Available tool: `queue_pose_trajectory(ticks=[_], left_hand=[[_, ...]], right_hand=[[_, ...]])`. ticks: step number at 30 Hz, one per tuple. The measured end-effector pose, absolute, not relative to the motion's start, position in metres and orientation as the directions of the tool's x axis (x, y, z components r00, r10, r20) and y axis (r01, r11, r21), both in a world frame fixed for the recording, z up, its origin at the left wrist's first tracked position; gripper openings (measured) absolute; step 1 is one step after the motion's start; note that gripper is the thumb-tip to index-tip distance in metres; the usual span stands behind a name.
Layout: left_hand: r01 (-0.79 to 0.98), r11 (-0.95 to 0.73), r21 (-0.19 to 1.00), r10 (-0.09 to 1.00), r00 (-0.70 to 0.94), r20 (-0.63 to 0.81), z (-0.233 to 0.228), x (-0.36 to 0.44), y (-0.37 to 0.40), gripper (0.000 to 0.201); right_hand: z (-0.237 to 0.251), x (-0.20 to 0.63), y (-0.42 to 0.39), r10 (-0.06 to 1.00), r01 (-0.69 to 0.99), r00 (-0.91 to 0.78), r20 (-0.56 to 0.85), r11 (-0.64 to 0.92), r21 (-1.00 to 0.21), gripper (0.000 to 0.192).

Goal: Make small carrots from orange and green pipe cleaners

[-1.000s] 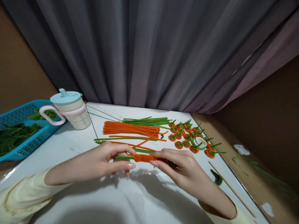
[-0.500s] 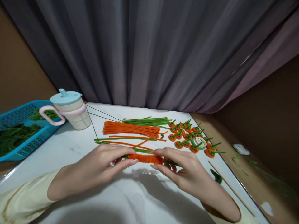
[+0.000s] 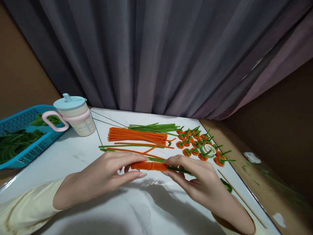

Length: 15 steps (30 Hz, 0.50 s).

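Note:
A tight orange pipe cleaner coil, wound around a green pipe cleaner core, is held level above the table between my two hands. My left hand grips its left end, index finger along the top and thumb below, the thumb tip a little off the coil. My right hand pinches the right end, where the green core runs out under the fingers. Just beyond lie loose orange and green pipe cleaners, an orange bundle and a green bundle.
Several small orange pumpkin shapes with green stems stand at the right, a tape roll among them. Nearby are a thin wooden stick and a dark green curl. A lidded cup and blue basket stand left.
The orange coil has shifted slightly left. My right fingertips have moved a little right, and more green core shows at that end. My left thumb has dropped slightly away from the coil.

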<state>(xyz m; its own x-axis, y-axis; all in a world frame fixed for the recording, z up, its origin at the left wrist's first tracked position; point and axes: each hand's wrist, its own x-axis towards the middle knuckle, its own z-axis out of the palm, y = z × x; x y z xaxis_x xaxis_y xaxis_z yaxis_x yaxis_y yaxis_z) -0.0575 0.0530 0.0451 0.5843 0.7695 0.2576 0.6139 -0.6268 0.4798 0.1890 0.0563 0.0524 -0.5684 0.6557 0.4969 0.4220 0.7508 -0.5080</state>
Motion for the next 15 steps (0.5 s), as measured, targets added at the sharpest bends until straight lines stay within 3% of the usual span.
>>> queue_pose_trajectory(ticks=[10, 12, 15], left_hand=[[0.507, -0.714, 0.483, 0.683, 0.657, 0.319, 0.0447, -0.0504, 0.0509, 0.025], [0.513, -0.678, 0.526, 0.7, 0.668, 0.251, 0.0454, -0.0501, 0.0514, 0.027], [0.54, -0.557, 0.631, 0.717, 0.696, 0.038, 0.0511, -0.0492, 0.0538, 0.033]], right_hand=[[0.0501, 0.1843, 0.0515, 0.66, 0.382, -0.577, 0.481, 0.739, -0.555, 0.011], [0.0508, 0.184, 0.052, 0.652, 0.377, -0.586, 0.481, 0.745, -0.55, 0.008], [0.0509, 0.1833, 0.0532, 0.634, 0.376, -0.598, 0.49, 0.762, -0.528, 0.007]])
